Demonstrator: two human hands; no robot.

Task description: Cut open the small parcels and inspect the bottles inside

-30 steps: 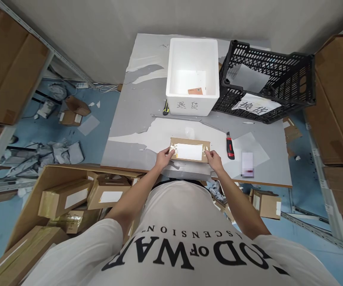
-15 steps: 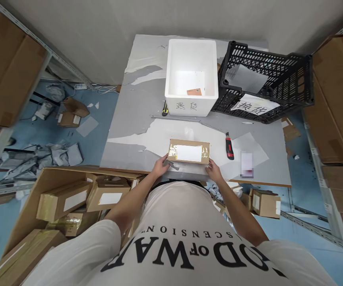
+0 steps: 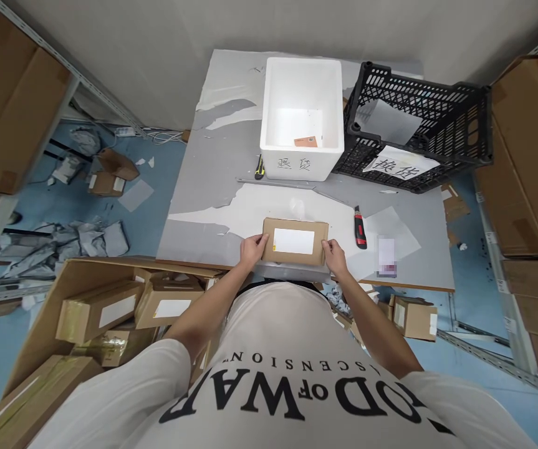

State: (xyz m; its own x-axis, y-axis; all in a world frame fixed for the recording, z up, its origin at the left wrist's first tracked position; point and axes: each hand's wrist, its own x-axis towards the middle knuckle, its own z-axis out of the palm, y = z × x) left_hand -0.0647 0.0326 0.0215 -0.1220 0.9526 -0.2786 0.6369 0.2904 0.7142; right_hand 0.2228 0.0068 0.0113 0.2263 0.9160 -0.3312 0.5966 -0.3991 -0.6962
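Observation:
A small brown cardboard box (image 3: 295,258) with a white label on its face is held between my two hands near the front edge of the table (image 3: 189,240). My left hand (image 3: 252,251) grips its left end, thumb against the edge. At the opposite end, my right hand (image 3: 335,257) is closed on the right side, thumb on top. To the right of the box lies a red and black box cutter (image 3: 360,228). Another cutter, yellow and black (image 3: 260,168), rests by the white foam box (image 3: 302,163).
A black plastic crate (image 3: 458,143) holding papers stands at the back right. A large carton (image 3: 79,265) of boxes sits at the front left. Paper (image 3: 397,231) and a small blurred packet (image 3: 386,255) lie on the right. Shelves with cartons (image 3: 530,156) flank the table.
The box has been turned so its labelled face shows broadly and the taped ends no longer show. My hands have shifted up, with the thumbs now on its ends.

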